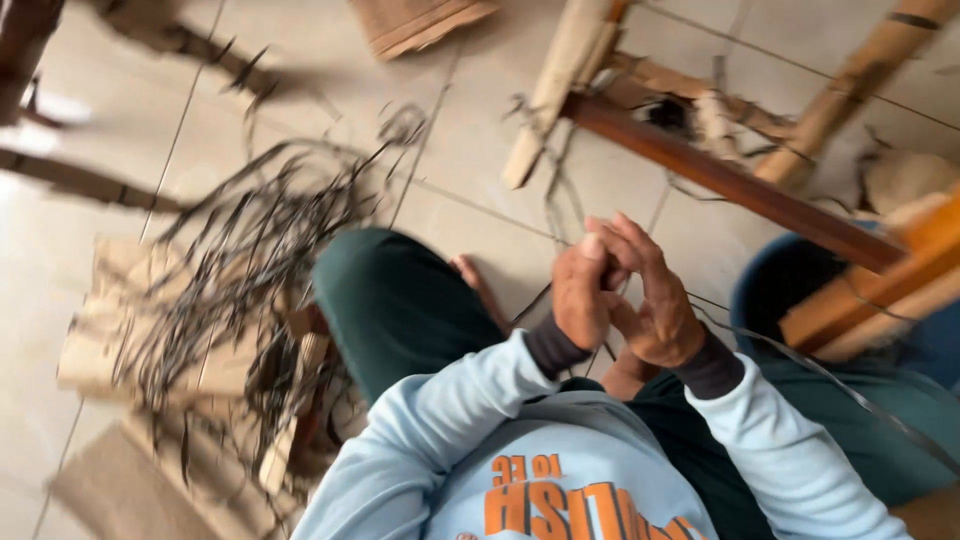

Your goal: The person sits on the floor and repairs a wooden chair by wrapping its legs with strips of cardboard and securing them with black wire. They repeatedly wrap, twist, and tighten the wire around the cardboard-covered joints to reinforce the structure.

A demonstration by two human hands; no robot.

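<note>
My left hand [582, 295] and right hand [655, 300] are raised together in front of my chest, palms close and fingers touching at the top. The fingertips of both appear pressed together on a thin dark strip [850, 390], which runs from the hands down and to the right, across my right thigh toward the lower right edge of the view; the pinch point itself is blurred, so I cannot tell exactly which fingers hold it. I am seated on a pale tiled floor [470, 130], dark green trousers, left knee [390, 290] drawn up, a bare foot [480, 285] just beyond it. To my left a loose tangle of dark strips [255, 250] lies spread over flattened cardboard pieces [105, 330]. Ahead and to the right stands a wooden frame [720, 180]: a dark reddish bar set across pale bamboo-like poles, with shredded fibre near the joint. A blue tub [790, 275] sits near my right side, partly under an orange-toned wooden piece [880, 290]. Another piece of cardboard [420, 20] lies at the top edge. The picture is motion-blurred throughout.
</note>
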